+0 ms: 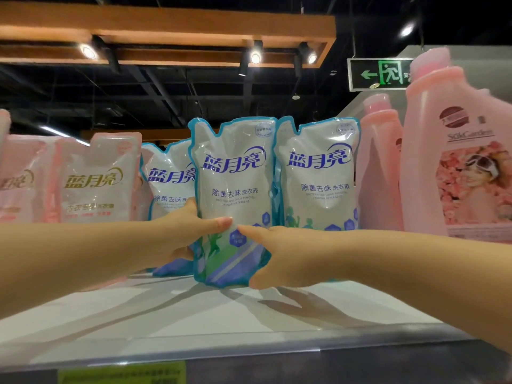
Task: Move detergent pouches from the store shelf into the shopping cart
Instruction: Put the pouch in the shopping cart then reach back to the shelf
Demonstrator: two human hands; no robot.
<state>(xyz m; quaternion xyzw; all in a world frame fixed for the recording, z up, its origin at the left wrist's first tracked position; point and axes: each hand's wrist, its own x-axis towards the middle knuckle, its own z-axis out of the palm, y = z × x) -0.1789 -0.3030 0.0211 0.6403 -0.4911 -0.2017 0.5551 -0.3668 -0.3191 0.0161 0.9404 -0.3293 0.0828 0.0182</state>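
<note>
A white detergent pouch with a blue rim [234, 184] stands upright at the middle of the white shelf [194, 322]. My left hand [182, 231] grips its lower left side, thumb across the front. My right hand [279, 256] grips its lower right corner. Its base sits at or just above the shelf; I cannot tell which. A second blue pouch [318, 173] stands to its right. A third blue pouch [169, 178] stands behind on the left, partly hidden. No shopping cart is in view.
Pink and white pouches [97, 178] stand at the left of the shelf. Tall pink bottles [454, 151] stand at the right, close to my right forearm. A yellow-green price label [122, 374] sits on the shelf's front edge.
</note>
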